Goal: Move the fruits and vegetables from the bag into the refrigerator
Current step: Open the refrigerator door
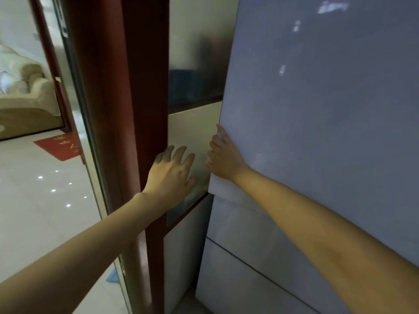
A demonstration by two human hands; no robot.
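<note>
I am looking at a tall, pale grey refrigerator [317, 98] that fills the view from twelve to five o'clock, its upper door shut or nearly so. My right hand [223, 158] sits near the centre, its fingers curled around the door's left edge, so this grip is closed on the door edge, most likely to pull it open. My left hand [172, 172] lies just beside it at nine o'clock of that hand, fingers spread and relaxed, reaching toward the pale wall panel [190, 130] behind the refrigerator. I cannot tell whether it touches the panel. I judge it is there to brace or to help with the door.

The bag and the fruits and vegetables are not in view, so I cannot say where they are. The refrigerator's inside is hidden too.

A dark red wooden door frame [127, 109] runs upright at eleven o'clock, with a glass sliding door [90, 155] beside it. Beyond, at nine o'clock, a glossy pale tiled floor [34, 211] reflects ceiling lights, a red doormat [60, 147] lies on it, and a cream sofa [27, 87] stands at ten o'clock.
</note>
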